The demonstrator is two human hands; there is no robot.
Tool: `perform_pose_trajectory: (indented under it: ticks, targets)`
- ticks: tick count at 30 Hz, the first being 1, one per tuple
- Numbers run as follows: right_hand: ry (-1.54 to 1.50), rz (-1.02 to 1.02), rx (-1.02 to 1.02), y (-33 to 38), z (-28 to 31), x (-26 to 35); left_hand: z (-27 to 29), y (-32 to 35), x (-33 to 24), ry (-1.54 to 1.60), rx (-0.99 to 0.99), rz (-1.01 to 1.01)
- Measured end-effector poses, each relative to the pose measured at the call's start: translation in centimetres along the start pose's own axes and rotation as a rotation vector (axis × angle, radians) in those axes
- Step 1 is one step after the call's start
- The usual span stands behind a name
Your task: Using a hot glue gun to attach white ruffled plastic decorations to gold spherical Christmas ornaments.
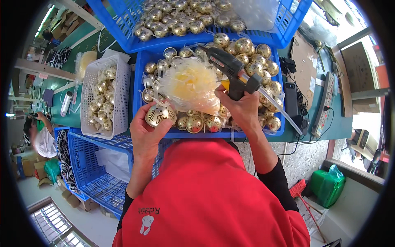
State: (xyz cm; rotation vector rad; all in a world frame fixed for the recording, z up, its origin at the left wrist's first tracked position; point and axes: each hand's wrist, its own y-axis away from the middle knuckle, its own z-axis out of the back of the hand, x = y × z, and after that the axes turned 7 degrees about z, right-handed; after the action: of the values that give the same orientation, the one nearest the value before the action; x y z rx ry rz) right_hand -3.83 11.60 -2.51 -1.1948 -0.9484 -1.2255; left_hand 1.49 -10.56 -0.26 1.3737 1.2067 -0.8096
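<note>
My left hand [144, 132] grips a gold ball ornament [159, 116] with black lettering and dark line patterns, its thumb across the front. The fingers of my right hand [242, 109] are wrapped around the handle of a dark hot glue gun [227, 61]. Its nozzle points up and to the left, above the tray, apart from the held ornament. From the back of the gun a long translucent glue stick [282, 111] slants down to the right. Between my hands a clear plastic bag of pale yellow pieces [191, 82] lies on more gold ornaments [194, 123] in a blue tray [139, 88].
Behind the tray, a blue crate [117, 24] holds many more gold ornaments. A white basket [85, 103] of ornaments stands at the left. A power strip [323, 105] and black cables lie at the right on the green table [343, 111]. Lower left is another blue crate [98, 181].
</note>
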Motion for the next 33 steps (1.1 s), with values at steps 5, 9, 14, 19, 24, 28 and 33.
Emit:
perform_pose_trajectory:
  ticks: [5, 9, 14, 19, 24, 28, 33]
  targets:
    - [0.049, 0.022, 0.005, -0.9, -1.6, 0.1, -0.2, 0.4, -0.6, 0.087, -0.03, 0.11]
    - [0.212, 0.029, 0.004, -1.5, -2.4, 0.1, 0.1, -0.2, 0.2, 0.109, -0.009, 0.065]
    - [-0.03, 0.071, -0.181, -1.3, -2.1, -0.4, 0.1, -0.4, 0.5, 0.134, 0.035, 0.045]
    - [-0.38, 0.008, -0.186, -1.3, -0.2, 2.3, -0.6, -0.7, 0.7, 0.244, 0.145, 0.042]
    - [-0.654, -0.097, -0.227, -0.6, 2.0, 3.3, -2.0, -1.0, 0.1, 0.23, 0.289, 0.086]
    - [-0.781, -0.111, -0.206, 0.3, 4.0, 3.5, -3.9, -1.5, -0.9, 0.269, 0.419, 0.176]
    - [-0.967, -0.102, -0.183, 1.5, 6.1, 3.4, -7.0, -1.9, -0.9, 0.246, 0.503, 0.268]
